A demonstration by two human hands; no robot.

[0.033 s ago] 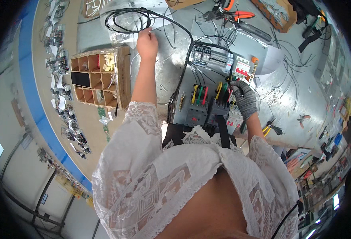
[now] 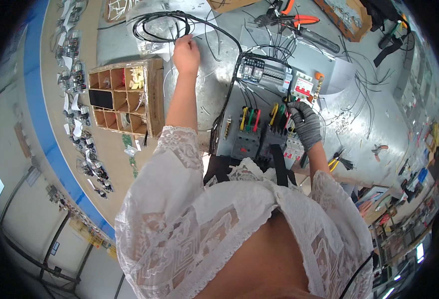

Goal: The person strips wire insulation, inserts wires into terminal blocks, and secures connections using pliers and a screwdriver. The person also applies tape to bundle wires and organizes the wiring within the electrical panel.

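My bare left hand (image 2: 186, 56) is closed with its fingertips on the near edge of a loose coil of black cable (image 2: 152, 36). From that coil a black wire bundle (image 2: 230, 82) runs over and down the side of a metal mounting panel (image 2: 223, 143). My right hand (image 2: 305, 122), in a grey glove, is closed at the panel's right side. A black wire reaches its fingertips, which hide the exact grip. Beside it are a red-and-white breaker (image 2: 303, 87) and black breakers (image 2: 247, 143) with yellow, green and red sleeved wires. A terminal strip (image 2: 274, 74) lies farther back.
A cardboard divider box (image 2: 154, 99) with small parts stands to the left. Orange-handled pliers (image 2: 307, 20) and a dark-handled tool (image 2: 319, 40) lie at the back. Loose black wires (image 2: 366, 82) spread at right, above yellow-handled cutters (image 2: 334, 162). Small assemblies (image 2: 75, 79) line another surface far left.
My left hand and the cable coil have shifted very slightly to the right. My right hand stays in the same place.
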